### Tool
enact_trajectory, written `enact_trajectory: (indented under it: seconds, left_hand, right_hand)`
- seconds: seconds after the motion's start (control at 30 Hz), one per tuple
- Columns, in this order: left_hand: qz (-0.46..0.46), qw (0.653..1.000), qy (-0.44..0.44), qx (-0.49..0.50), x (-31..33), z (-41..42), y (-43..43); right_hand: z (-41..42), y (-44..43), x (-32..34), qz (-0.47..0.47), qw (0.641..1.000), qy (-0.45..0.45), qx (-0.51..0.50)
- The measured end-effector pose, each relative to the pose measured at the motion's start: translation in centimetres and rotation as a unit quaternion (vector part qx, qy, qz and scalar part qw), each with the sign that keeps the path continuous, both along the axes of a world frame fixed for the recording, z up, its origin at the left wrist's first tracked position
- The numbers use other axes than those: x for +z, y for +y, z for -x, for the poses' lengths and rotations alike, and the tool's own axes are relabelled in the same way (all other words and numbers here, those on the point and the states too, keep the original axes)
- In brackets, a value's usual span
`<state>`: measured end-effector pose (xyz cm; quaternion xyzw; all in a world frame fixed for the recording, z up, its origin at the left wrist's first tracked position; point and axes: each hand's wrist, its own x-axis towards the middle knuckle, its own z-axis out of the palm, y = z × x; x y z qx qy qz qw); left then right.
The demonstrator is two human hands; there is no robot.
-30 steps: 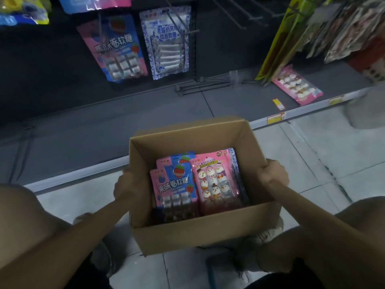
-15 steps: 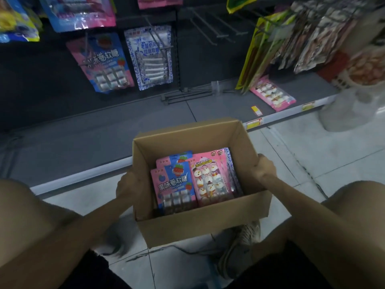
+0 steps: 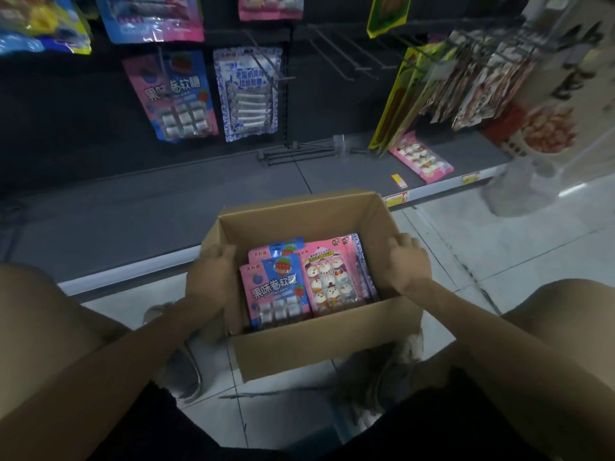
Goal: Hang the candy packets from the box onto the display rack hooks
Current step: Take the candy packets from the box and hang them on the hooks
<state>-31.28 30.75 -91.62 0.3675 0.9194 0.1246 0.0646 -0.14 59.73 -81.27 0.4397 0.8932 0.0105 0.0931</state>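
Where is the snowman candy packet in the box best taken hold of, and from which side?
Probably its top header strip, pinched from above. The snowman candy packet lies face up in the box, its far end free, with the fruit candy packet close on its left and the box wall on its right. The left hand and right hand grip the box walls.

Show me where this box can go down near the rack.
Bare grey shelf left of the loose hooks, and white floor tiles right of the box. Crowded: the shelf's right end, with the pink snowman packet below hanging packets.
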Motion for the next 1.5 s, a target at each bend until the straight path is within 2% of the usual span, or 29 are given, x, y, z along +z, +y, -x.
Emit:
enact_trajectory:
  seconds: [0.03,0.1,0.17,0.23,0.27,0.4,0.5,0.57,0.67,0.8,0.93,1.03,1.23,1.37,1.43,1.5]
  left_hand:
    - [0.027,0.999,0.018,-0.035,5.2,-2.8,0.3]
    - [0.052,0.992,0.030,-0.114,7.7,-4.9,0.7]
    - [0.093,0.978,0.045,-0.182,5.9,-4.8,0.8]
    - [0.143,0.968,0.019,-0.205,4.8,-4.7,0.6]
    - [0.132,0.968,0.040,-0.212,3.6,-4.5,0.3]
    - [0.144,0.946,0.116,-0.268,1.5,-4.2,-0.8]
    - [0.131,0.947,0.105,-0.276,1.0,-4.0,-0.7]
    - [0.128,0.949,0.088,-0.273,1.1,-4.1,-0.6]
    - [0.178,0.943,0.089,-0.267,1.3,-4.5,-0.3]
    - [0.247,0.925,0.115,-0.266,2.1,-4.8,0.4]
    - [0.291,0.914,0.124,-0.256,2.7,-4.9,1.1]
    - [0.289,0.920,0.105,-0.241,3.9,-5.3,2.5]
    - [0.214,0.957,0.068,-0.185,6.6,-5.5,5.1]
    - [0.032,0.993,-0.067,-0.096,10.2,-5.7,7.9]
    - [-0.104,0.980,-0.165,-0.033,12.9,-5.8,9.2]
    - [-0.247,0.924,-0.291,0.009,15.9,-5.9,10.3]
  right_hand:
    - [0.4,-0.3,-0.3,-0.011,0.999,0.013,0.038]
    - [1.7,-1.2,-1.5,0.052,0.995,0.061,0.057]
    - [3.7,-1.6,-3.5,0.164,0.983,0.087,0.002]
    - [5.4,-1.9,-5.4,0.240,0.968,0.062,-0.049]
    - [6.1,-1.7,-6.7,0.259,0.963,0.041,-0.058]
    - [8.0,-0.7,-11.5,0.276,0.955,0.010,-0.106]
    - [8.6,-0.3,-13.9,0.280,0.945,0.038,-0.166]
    - [8.8,-0.5,-15.0,0.247,0.950,0.056,-0.181]
    - [9.5,-1.2,-16.0,0.207,0.958,0.078,-0.181]
    - [10.1,-1.4,-16.1,0.236,0.934,0.136,-0.230]
    - [10.3,-1.1,-14.2,0.322,0.917,0.138,-0.190]
    - [10.5,-0.3,-11.1,0.325,0.915,0.190,-0.147]
    - [10.1,2.0,-2.5,0.329,0.902,0.256,-0.111]
    - [9.8,2.4,4.8,0.351,0.879,0.313,-0.080]
    - [9.7,2.1,8.5,0.373,0.861,0.340,-0.071]
    - [9.6,1.7,11.8,0.403,0.839,0.360,-0.066]
